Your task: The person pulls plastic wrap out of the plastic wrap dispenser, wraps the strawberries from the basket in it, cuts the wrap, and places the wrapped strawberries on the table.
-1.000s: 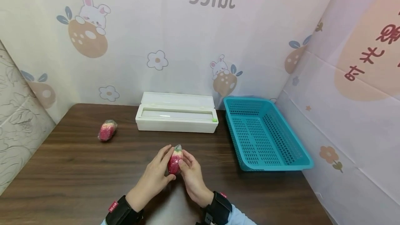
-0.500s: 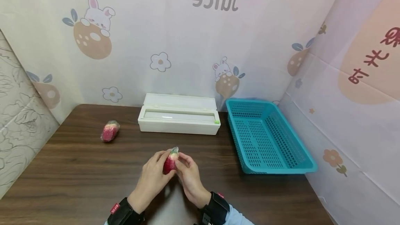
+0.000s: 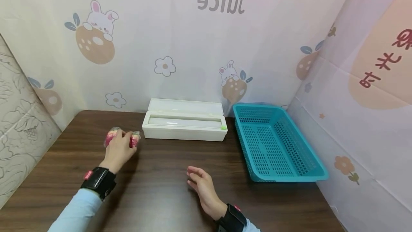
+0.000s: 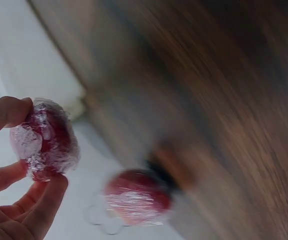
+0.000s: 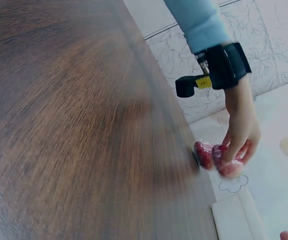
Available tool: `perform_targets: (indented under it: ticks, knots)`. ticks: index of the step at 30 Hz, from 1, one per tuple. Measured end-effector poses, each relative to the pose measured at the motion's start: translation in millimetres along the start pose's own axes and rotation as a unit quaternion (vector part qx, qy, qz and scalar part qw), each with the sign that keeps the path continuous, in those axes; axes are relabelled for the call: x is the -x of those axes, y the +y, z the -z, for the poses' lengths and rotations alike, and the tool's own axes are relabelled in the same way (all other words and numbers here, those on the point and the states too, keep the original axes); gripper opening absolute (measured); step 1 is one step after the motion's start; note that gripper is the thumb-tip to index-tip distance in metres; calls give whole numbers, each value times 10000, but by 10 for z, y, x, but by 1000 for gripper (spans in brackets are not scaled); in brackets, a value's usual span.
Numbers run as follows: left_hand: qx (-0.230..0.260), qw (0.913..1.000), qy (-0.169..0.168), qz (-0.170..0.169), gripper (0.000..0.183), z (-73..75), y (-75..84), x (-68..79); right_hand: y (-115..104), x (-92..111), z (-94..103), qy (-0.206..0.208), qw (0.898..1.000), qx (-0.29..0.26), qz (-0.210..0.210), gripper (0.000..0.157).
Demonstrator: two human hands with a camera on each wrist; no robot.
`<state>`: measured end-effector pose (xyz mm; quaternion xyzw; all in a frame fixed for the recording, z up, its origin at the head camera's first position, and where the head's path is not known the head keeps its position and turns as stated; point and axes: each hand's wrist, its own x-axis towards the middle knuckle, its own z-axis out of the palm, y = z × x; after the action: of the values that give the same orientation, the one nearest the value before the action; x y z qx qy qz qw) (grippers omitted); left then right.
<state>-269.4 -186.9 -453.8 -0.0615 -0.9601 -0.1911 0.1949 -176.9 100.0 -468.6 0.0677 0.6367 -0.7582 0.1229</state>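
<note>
My left hand (image 3: 118,152) pinches a strawberry (image 3: 135,139), red with a pale top and wrapped in clear film, at the table's far left. In the left wrist view thumb and fingers hold the wrapped strawberry (image 4: 48,142) by its sides. A second wrapped strawberry (image 3: 111,136) stands just left of that hand, partly covered by it. The right wrist view shows this second strawberry (image 5: 202,154) on the table close beside the held one. Over the middle of the table, my right hand (image 3: 206,191) holds nothing, its fingers loosely bent.
A white cling-film dispenser box (image 3: 185,133) with its lid raised stands at the back, right of the strawberries. To its right is a blue slotted basket (image 3: 246,153). Printed curtains (image 3: 193,38) hang behind and beside the brown table (image 3: 161,196).
The left hand has carried the wrapped strawberry from the middle to the far left, beside the second one. The right hand has let go of it and stayed near the middle.
</note>
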Motion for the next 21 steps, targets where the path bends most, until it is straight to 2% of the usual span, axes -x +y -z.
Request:
perform_targets:
  ticks: [3,7,10,14,21]
  knots:
    - [-120,9999,-38,6,48,-63,-110,-100,13,4,15,26,10000,19,-61,33]
    - [-380,9983,360,-261,44,-170,-189,-191,17,18,27,37,9999,35,-119,32]
    - [-580,9968,441,-324,45,-221,-229,-238,25,15,41,10,9998,49,-167,32]
    - [-600,9979,188,-147,48,-245,-261,-271,50,-11,59,11,9998,65,-209,32]
    - [-578,9983,-48,-32,51,-288,-294,-301,53,-20,69,93,9997,47,-237,33]
